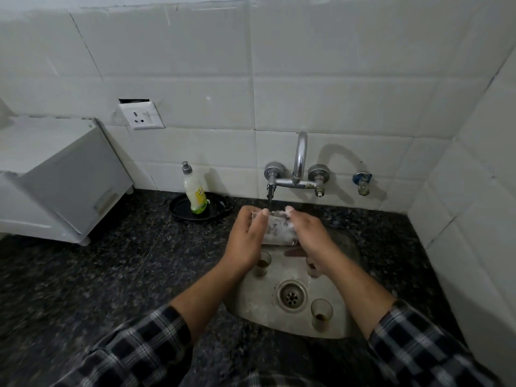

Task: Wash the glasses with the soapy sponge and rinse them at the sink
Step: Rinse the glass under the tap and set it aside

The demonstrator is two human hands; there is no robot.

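While a foamy glass (pixel 275 229) hangs under the tap (pixel 299 160), left hand (pixel 248 236) curled round its left side, right hand (pixel 310 241) wrapped round its right side, three more glasses (pixel 321 314) upright in the sink (pixel 251 297).

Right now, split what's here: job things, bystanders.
Job: foamy clear glass, three dirty small glasses in the steel sink, chrome wall tap, yellow-green soap bottle.
Lying about: white countertop appliance, white wall socket, black oval tray.
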